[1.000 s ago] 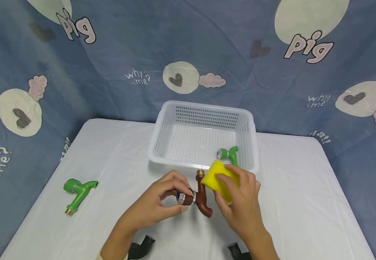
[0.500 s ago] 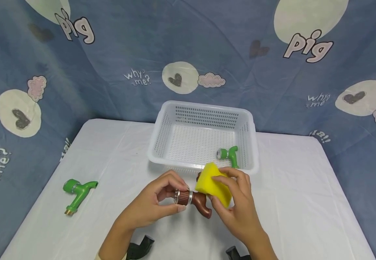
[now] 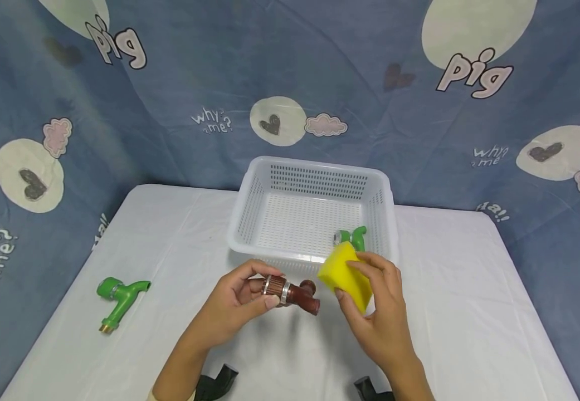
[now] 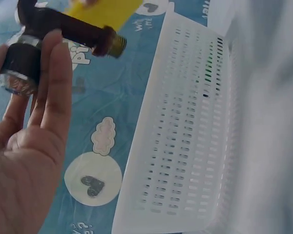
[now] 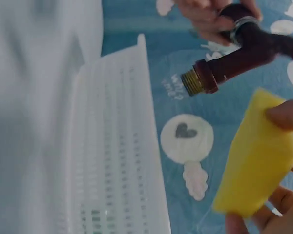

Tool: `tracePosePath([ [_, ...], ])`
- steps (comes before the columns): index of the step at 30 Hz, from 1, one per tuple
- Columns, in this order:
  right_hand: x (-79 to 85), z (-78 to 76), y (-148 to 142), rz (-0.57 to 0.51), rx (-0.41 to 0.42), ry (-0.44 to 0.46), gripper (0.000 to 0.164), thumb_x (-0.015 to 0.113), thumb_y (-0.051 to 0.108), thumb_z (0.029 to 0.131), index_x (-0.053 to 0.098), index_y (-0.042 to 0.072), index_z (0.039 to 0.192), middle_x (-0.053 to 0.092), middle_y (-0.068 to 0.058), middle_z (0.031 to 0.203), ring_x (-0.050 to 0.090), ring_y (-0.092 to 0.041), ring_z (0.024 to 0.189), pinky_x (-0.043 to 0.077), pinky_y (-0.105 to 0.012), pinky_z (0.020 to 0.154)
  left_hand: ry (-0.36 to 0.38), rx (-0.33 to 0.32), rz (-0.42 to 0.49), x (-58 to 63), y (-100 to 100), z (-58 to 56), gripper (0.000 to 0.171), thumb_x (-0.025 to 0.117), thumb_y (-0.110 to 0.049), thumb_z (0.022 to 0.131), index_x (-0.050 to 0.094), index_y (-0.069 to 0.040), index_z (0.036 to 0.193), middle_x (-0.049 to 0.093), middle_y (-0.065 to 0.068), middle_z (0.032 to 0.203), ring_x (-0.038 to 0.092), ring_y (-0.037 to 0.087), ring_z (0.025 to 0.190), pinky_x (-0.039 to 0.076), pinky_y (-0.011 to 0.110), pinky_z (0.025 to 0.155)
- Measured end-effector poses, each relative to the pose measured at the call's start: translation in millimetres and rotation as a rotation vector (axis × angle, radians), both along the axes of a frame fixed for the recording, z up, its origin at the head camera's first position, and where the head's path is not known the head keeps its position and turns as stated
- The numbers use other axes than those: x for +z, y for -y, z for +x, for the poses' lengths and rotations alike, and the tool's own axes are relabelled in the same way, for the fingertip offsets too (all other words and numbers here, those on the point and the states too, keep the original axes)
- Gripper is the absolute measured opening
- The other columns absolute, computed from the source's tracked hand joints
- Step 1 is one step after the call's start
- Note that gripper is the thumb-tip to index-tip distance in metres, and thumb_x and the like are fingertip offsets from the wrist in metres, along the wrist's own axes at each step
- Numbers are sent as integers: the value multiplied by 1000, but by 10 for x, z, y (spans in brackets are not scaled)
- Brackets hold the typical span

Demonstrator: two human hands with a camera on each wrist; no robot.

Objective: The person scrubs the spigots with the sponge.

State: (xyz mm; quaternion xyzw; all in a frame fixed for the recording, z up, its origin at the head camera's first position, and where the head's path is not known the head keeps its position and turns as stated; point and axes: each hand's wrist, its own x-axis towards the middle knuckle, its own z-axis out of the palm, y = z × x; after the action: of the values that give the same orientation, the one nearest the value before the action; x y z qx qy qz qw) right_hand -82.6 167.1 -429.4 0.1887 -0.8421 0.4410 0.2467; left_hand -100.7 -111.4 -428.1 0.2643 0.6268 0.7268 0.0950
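Observation:
My left hand (image 3: 237, 301) pinches the ribbed knob end of a brown tap (image 3: 297, 295) between thumb and fingers, above the white table. In the right wrist view the tap's brass threaded end (image 5: 193, 82) points toward the basket side. My right hand (image 3: 382, 312) grips a yellow sponge (image 3: 347, 275) just right of the tap, with a small gap between them. The left wrist view shows the brown tap (image 4: 63, 29) at the fingertips, with part of the yellow sponge (image 4: 110, 12) behind it.
A white perforated basket (image 3: 315, 259) stands at the back of the table, a green tap (image 3: 357, 238) inside at its front right. Another green tap (image 3: 124, 301) lies on the table at left. Black curved objects (image 3: 217, 384) show by both forearms at the front edge.
The sponge was against the brown tap's upright pipe half a second ago and has moved right, away from it. My left hand has turned the tap and shifted it slightly left and up.

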Motion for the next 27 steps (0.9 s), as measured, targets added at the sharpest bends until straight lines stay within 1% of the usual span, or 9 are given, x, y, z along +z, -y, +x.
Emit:
tracePosePath([
  [3, 30, 30, 25, -80, 91, 3, 63, 80, 3, 83, 58, 7, 142, 52, -12, 147, 50, -30, 134, 44, -24, 106, 25, 54, 15, -7, -6, -16, 26, 60, 4, 103, 56, 5, 128, 70, 21, 114, 75, 28, 98, 61, 39, 90],
  [5, 39, 51, 57, -109, 152, -1, 68, 80, 4, 83, 55, 7, 146, 52, -14, 150, 51, -30, 136, 44, -24, 108, 13, 81, 24, -11, -14, -28, 21, 56, 2, 105, 56, 7, 126, 69, 21, 113, 76, 31, 93, 61, 42, 89],
  [7, 31, 72, 98, -112, 192, -20, 65, 80, 9, 86, 55, 7, 146, 52, -15, 151, 50, -31, 134, 44, -25, 107, 11, 105, 27, -17, -25, -36, 18, 54, 0, 107, 56, 7, 124, 70, 19, 111, 75, 31, 90, 61, 43, 88],
  [9, 19, 92, 133, -84, 212, -41, 60, 80, 14, 89, 58, 8, 145, 54, -14, 150, 50, -30, 131, 44, -26, 107, 13, 123, 23, -18, -36, -38, 18, 52, -2, 108, 56, 7, 123, 70, 18, 111, 75, 32, 88, 62, 44, 88],
  [13, -4, 93, 144, 0, 215, -78, 53, 78, 13, 88, 66, 13, 139, 59, -10, 144, 49, -29, 122, 47, -31, 100, 23, 172, 9, -14, -50, -47, 18, 52, -2, 108, 56, 10, 121, 72, 16, 108, 75, 32, 85, 62, 43, 87],
  [16, -2, 86, 102, 77, 206, -19, 58, 77, 8, 82, 68, 19, 138, 58, -4, 143, 47, -26, 124, 46, -34, 97, 32, 212, 21, -7, -50, -60, 18, 53, -1, 107, 55, 12, 120, 72, 15, 106, 75, 30, 82, 63, 42, 84],
  [20, 5, 93, 46, 171, 194, 89, 59, 78, 10, 82, 68, 24, 139, 58, 3, 143, 45, -21, 127, 48, -35, 95, 52, 256, 21, -23, -42, -79, 18, 53, -2, 108, 54, 13, 118, 72, 14, 101, 75, 28, 79, 63, 41, 84],
  [24, 31, 75, -17, 166, 190, 118, 58, 80, 10, 84, 67, 22, 139, 58, 3, 142, 47, -20, 126, 49, -34, 96, 94, 344, -27, -36, -39, -112, 23, 52, -12, 111, 55, 12, 110, 72, 23, 92, 75, 32, 73, 63, 40, 81],
  [27, 64, 42, -96, 106, 186, 106, 59, 83, 8, 84, 66, 20, 140, 60, 2, 141, 50, -21, 126, 48, -28, 100, 135, 431, -61, 19, -66, -213, 30, 55, -20, 111, 57, 9, 103, 70, 26, 86, 74, 31, 67, 64, 40, 73],
])
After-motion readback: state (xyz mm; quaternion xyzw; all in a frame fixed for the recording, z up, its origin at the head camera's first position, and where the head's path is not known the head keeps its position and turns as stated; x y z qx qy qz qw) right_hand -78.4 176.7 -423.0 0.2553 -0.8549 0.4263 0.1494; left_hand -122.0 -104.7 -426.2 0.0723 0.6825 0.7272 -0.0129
